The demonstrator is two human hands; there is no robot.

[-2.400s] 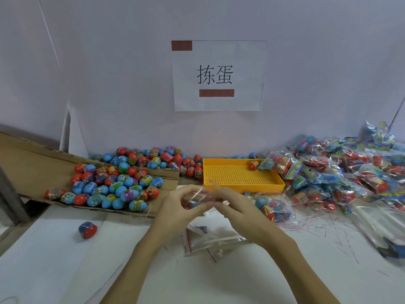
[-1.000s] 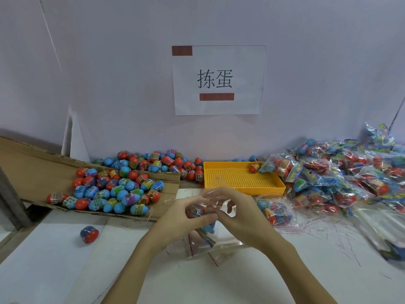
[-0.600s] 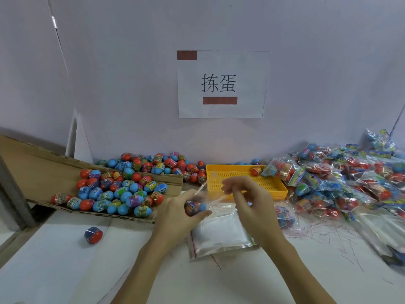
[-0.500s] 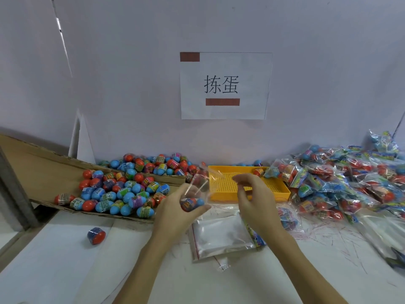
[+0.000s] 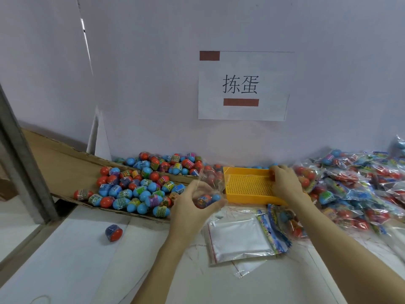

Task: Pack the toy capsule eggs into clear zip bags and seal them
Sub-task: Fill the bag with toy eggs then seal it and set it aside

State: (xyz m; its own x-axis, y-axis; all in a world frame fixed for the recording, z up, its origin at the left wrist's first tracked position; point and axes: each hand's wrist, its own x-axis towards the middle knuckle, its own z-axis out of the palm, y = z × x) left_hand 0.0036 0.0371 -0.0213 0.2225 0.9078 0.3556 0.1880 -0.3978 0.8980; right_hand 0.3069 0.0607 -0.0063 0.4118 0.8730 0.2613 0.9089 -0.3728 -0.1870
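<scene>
White tabletop (image 5: pixel 135 260); left hand (image 5: pixel 192 207) pinches crinkly bag (image 5: pixel 210 183) (egg inside); right hand (image 5: pixel 285 183) grips egg (image 5: pixel 272 172).

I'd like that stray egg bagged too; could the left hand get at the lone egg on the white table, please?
Probably not yet: the way to the lone egg is open, but the left hand grips a bagged egg.

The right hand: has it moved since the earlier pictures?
Yes. The right hand has left the clear bag and reached away to the far right corner of the yellow tray.
</scene>
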